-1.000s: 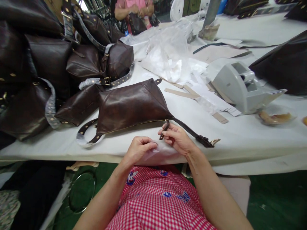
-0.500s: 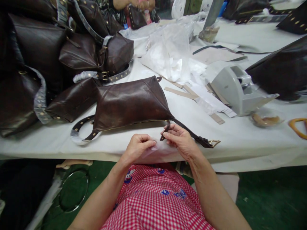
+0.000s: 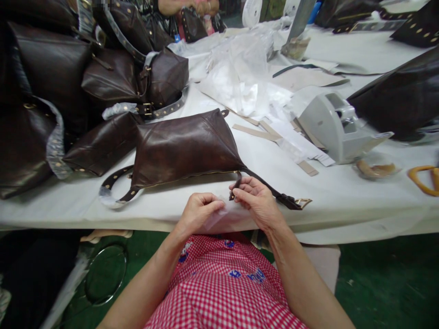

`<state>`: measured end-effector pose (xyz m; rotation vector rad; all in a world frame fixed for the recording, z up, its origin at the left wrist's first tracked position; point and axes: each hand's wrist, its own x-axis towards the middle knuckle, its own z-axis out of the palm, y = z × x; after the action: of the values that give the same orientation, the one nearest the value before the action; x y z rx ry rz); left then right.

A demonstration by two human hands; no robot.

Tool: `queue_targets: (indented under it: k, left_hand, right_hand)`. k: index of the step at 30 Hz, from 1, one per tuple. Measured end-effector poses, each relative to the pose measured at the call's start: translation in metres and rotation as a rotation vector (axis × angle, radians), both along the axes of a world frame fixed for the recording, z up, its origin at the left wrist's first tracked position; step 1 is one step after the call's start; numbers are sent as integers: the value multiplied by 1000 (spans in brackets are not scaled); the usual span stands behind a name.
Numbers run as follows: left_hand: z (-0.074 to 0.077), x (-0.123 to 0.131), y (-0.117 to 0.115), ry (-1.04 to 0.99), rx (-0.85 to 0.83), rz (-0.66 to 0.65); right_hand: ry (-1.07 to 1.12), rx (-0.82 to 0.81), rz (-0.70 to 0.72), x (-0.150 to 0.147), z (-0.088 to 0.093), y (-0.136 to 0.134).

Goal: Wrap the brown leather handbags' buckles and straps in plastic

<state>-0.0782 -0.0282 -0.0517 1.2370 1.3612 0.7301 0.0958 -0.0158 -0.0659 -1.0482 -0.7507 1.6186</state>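
A dark brown leather bag (image 3: 187, 148) lies on its side on the white-covered table, its zipper edge toward me. At the zipper's right end, my right hand (image 3: 255, 201) pinches the leather zipper pull (image 3: 236, 185) between thumb and fingers. My left hand (image 3: 202, 210), just left of it, is closed on a small piece of clear plastic film (image 3: 219, 212). A strap with a brass buckle (image 3: 303, 202) runs from the bag past my right hand. The other strap (image 3: 128, 195), studded and partly wrapped in plastic, curls at the bag's left end.
More brown bags (image 3: 51, 59) are piled at the left. A grey tape dispenser (image 3: 327, 123) stands at the right, beside paper strips (image 3: 305, 153) and an amber ring-shaped piece (image 3: 420, 183). Clear plastic bags (image 3: 240, 68) lie behind. Another person's arm (image 3: 185, 7) shows at the far side.
The view has shifted slightly. My hands keep nearly the same places, and a bit more of the plastic film shows below my left fingers.
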Motion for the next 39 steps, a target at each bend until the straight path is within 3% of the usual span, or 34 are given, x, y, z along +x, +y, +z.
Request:
queue_targets:
  k: [15, 23, 27, 34, 39]
  left_hand:
    - [-1, 4, -4, 33, 61, -17]
    - [-9, 8, -3, 25, 105, 94]
    - [-13, 7, -3, 98, 207, 141]
    - [-12, 11, -5, 339, 325, 48]
    - [-9, 13, -5, 374, 357, 31]
  right_hand:
    - [60, -5, -51, -1, -4, 3]
    - [46, 55, -76, -4, -7, 2]
    - [44, 90, -94, -5, -11, 2]
    - [93, 82, -115, -7, -15, 2]
    - [40, 124, -132, -9, -14, 0]
